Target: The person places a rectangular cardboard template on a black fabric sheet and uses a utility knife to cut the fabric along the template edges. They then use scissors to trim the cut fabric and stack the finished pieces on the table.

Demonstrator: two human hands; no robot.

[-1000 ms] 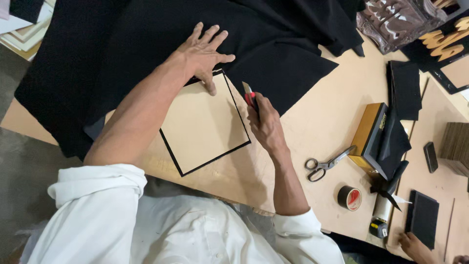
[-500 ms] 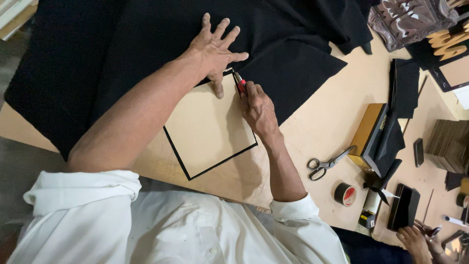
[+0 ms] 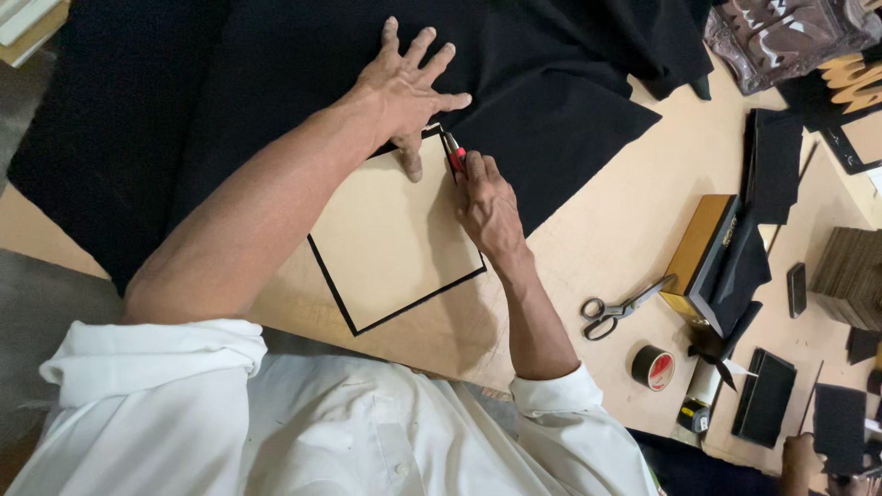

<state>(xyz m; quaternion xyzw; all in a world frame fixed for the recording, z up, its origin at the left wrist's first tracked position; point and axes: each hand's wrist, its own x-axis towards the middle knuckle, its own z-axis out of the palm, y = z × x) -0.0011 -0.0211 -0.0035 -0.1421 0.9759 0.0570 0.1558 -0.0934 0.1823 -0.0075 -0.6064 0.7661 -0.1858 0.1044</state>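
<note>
A tan square board (image 3: 390, 243) lies on black cloth (image 3: 230, 101) spread over a wooden table (image 3: 606, 239). A thin black margin of cloth shows along the board's near edges. My left hand (image 3: 404, 92) lies flat with fingers spread at the board's far corner, thumb pressing on the board. My right hand (image 3: 485, 197) grips a small red-handled cutter (image 3: 453, 153), its tip at the board's far right edge, close to my left thumb.
Scissors (image 3: 617, 308), a roll of tape (image 3: 652, 367) and a gold-and-black box (image 3: 703, 257) lie to the right. Black cut pieces (image 3: 772, 165) and a brown stack (image 3: 850, 276) sit further right. Another person's hand (image 3: 799, 459) shows at the bottom right corner.
My right hand has carried the cutter along the board's right edge toward the far corner. My left hand stays pressed at that corner.
</note>
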